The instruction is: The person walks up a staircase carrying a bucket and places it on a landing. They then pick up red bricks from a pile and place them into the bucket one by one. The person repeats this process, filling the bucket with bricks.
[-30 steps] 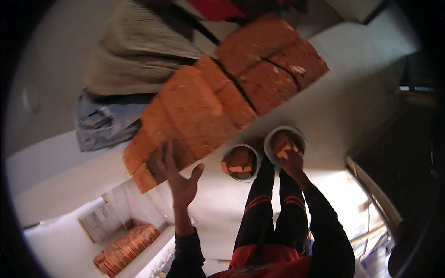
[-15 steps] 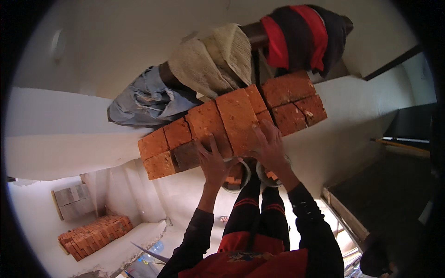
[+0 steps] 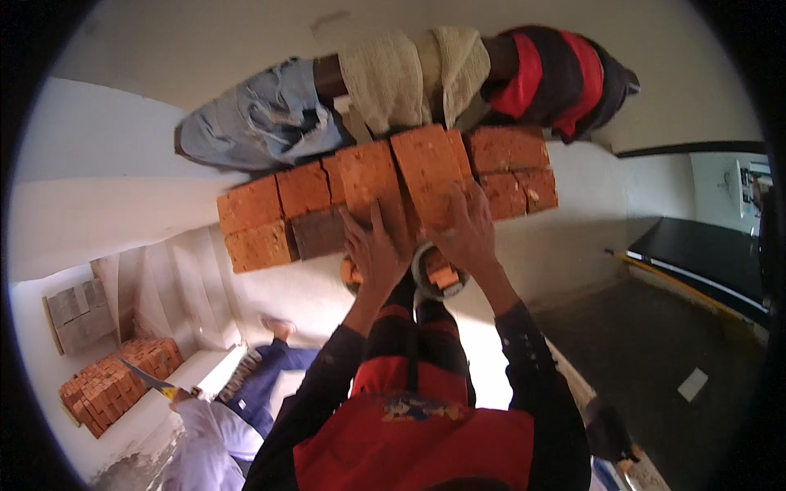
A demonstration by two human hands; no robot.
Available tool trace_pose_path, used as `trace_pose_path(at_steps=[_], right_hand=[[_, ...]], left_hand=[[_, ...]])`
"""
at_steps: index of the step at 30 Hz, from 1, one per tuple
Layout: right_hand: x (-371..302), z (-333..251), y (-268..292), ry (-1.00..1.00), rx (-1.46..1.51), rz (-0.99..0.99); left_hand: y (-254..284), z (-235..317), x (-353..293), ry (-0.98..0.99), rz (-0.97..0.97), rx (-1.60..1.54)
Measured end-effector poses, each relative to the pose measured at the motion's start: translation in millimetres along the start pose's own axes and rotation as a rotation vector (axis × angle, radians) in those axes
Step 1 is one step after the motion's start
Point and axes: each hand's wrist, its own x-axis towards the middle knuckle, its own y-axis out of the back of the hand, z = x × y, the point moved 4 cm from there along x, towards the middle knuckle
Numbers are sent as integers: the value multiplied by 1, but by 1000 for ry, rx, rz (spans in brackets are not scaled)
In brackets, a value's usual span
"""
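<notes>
A stack of orange-red bricks (image 3: 250,206) spans the space in front of me, with one dark grey brick (image 3: 318,234) in its lower row. My left hand (image 3: 378,250) grips the near end of a long brick (image 3: 368,172) on top, fingers along its upper face. My right hand (image 3: 470,233) has hold of the near end of the neighbouring top brick (image 3: 427,168), its thumb at the inner side. A narrow gap separates these two bricks. What my palms touch underneath is hidden.
Behind the stack, a denim cloth (image 3: 262,119), cream cloth (image 3: 381,78) and red-and-black striped cloth (image 3: 565,78) cover a dark bar. A bucket (image 3: 442,288) below holds brick pieces. At lower left, another person (image 3: 205,442) holds a saw-like blade (image 3: 146,376) near a brick pile (image 3: 110,389).
My view has shifted and turned. A gap now shows between the two top bricks under my hands. Another person with a blade has come into view at lower left.
</notes>
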Motion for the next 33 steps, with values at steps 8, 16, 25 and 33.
trace_pose_path(at_steps=[8, 16, 25, 33], right_hand=[[8, -24, -17, -167, -145, -69], [18, -16, 5, -183, -185, -115], [-58, -1, 93, -322, 317, -164], [-263, 52, 102, -847, 1019, -187]], left_hand=[[6, 5, 7, 121, -53, 34], [17, -7, 7, 97, -67, -16], [74, -43, 21, 164, -129, -592], [103, -21, -75, 239, -265, -1040]])
